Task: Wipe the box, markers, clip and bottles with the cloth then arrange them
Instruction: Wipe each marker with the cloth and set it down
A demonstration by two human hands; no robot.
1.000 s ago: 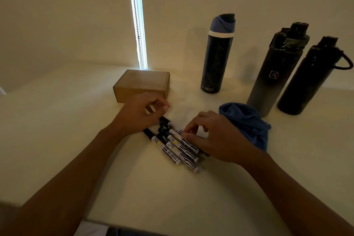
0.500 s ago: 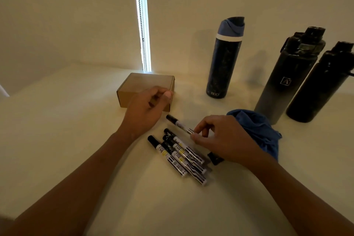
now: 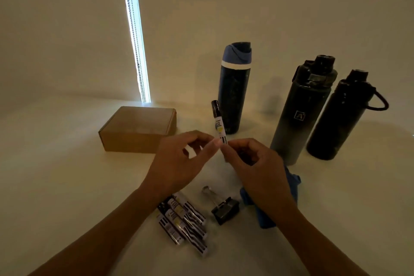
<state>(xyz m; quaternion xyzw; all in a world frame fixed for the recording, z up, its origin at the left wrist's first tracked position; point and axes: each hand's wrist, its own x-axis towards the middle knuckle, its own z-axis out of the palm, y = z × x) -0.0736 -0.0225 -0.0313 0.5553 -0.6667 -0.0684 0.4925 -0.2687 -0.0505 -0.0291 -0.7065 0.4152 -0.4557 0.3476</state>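
Both grips, left hand [image 3: 179, 163] and right hand [image 3: 257, 163], pinch one upright marker [image 3: 218, 123] above the closed box [image 3: 139, 130].

grey-black bottle [image 3: 300, 116]: boxed "A" logo | marker labels: unreadable

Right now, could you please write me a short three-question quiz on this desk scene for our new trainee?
1. How many bottles stand on the table?
2. True or false: the cloth is draped over the box.
3. Which hands hold the raised marker: A left only, B both, C neither?

Key: 1. three; 2. false, it lies by the right hand; 3. B, left hand too.
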